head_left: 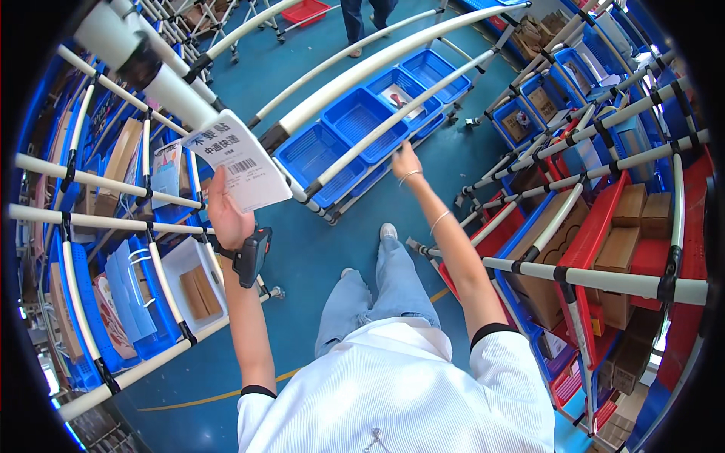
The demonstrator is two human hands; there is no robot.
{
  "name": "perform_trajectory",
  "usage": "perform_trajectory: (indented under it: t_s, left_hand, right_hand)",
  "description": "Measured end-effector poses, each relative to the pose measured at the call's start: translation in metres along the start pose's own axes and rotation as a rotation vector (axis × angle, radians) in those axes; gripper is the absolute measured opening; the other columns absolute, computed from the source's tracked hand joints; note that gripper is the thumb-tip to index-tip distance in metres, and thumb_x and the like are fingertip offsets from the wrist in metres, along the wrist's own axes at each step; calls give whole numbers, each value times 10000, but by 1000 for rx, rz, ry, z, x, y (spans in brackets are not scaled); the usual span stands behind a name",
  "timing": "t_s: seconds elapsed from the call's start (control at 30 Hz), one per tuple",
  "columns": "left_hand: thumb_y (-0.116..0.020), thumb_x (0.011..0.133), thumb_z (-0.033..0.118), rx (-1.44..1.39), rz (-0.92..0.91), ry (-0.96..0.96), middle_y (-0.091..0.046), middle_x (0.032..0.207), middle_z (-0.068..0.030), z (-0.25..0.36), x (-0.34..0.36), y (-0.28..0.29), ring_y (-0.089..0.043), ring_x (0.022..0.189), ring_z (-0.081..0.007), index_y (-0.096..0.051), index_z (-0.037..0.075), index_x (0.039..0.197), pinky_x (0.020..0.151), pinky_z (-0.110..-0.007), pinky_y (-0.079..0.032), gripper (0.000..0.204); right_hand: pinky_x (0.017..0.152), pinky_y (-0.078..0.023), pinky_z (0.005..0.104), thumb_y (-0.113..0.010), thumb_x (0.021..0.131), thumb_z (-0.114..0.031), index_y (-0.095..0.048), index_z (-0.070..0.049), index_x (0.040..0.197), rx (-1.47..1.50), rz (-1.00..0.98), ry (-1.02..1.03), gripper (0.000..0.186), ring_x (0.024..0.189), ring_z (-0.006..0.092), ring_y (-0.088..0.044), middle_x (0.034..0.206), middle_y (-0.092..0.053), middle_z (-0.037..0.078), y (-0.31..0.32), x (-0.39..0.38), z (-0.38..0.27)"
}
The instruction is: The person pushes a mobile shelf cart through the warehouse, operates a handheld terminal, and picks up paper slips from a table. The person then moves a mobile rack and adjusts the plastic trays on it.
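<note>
My left hand [229, 215] grips a stack of white printed paper slips [255, 186]; a black device with orange details [251, 257] is strapped on that wrist. My right hand [406, 162], wearing a bracelet, reaches forward to the near side of a wheeled tube cart [355, 147], fingers curled at the edge of its blue bins [308, 162]; what they hold is partly hidden. One of these bins contains a small light-coloured item [399, 100].
Tube racks with blue bins, white tubs and cardboard flank me on the left [106, 215]; racks with red and blue bins and boxes stand close on the right [604, 241]. Beyond the cart are another person's legs [361, 23] and a red tray [302, 10].
</note>
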State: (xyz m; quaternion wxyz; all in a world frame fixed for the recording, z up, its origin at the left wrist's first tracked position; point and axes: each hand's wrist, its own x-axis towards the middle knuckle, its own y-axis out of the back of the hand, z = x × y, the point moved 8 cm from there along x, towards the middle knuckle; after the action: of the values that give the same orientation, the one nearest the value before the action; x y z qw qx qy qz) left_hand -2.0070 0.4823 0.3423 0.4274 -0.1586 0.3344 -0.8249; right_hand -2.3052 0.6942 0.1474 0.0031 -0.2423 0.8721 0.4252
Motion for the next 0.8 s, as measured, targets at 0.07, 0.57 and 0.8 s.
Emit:
perform_trajectory:
  t_s: [0.07, 0.57, 0.8]
  left_hand:
    - [-433, 873, 247, 20, 49, -9, -547, 1122, -89, 10, -13, 15, -540, 982, -171, -466, 38, 1158, 857, -265, -370, 355]
    - [-448, 862, 178, 13, 487, -266, -574, 1026, -97, 44, -212, 75, -564, 893, -176, -491, 13, 1080, 786, -269, -420, 277]
    - [-444, 860, 169, 69, 681, -417, -568, 1044, -111, 54, -293, 73, -564, 904, -180, -482, -2, 1091, 783, -266, -422, 289]
  right_hand:
    - [867, -409, 407, -419, 759, -128, -291, -106, 1305, -182, -203, -106, 562, 1059, 357, -487, 1215, -452, 204, -18, 8, 56]
    - [943, -304, 409, -572, 706, -543, -394, -30, 1191, -248, 511, 1348, 728, 1130, 338, -375, 1199, -398, 170, 129, -118, -228]
    - [728, -412, 297, -486, 634, -734, -541, -73, 789, -437, 52, 1575, 681, 729, 218, -528, 763, -540, 82, 91, -126, -249]
